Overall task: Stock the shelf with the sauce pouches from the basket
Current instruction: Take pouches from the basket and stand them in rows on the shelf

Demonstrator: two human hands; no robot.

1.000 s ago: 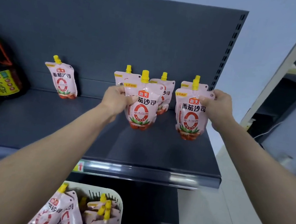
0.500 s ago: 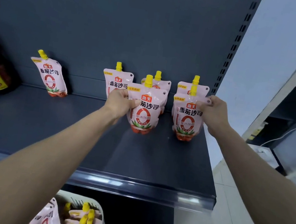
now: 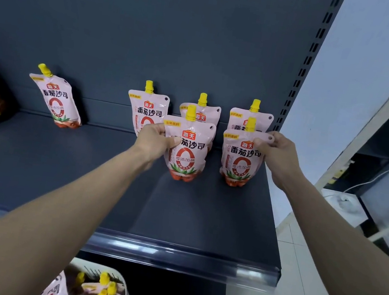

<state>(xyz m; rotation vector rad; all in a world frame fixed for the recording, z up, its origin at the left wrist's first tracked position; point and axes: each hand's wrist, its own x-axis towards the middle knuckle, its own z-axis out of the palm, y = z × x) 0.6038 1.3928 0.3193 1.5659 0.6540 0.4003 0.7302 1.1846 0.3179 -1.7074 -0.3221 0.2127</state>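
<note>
The left hand (image 3: 155, 139) grips the upper left edge of the middle pouch (image 3: 187, 157), and the right hand (image 3: 277, 154) pinches the top corner of the right pouch (image 3: 240, 163). Both pouches stand spout-up on the shelf (image 3: 191, 210), just in front of the back row (image 3: 200, 115). The basket (image 3: 95, 266) lies below, nearer the left arm.

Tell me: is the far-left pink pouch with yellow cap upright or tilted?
Tilted: the pink yellow-capped pouch leans, its cap pointing up-left, base on the dark shelf.
</note>
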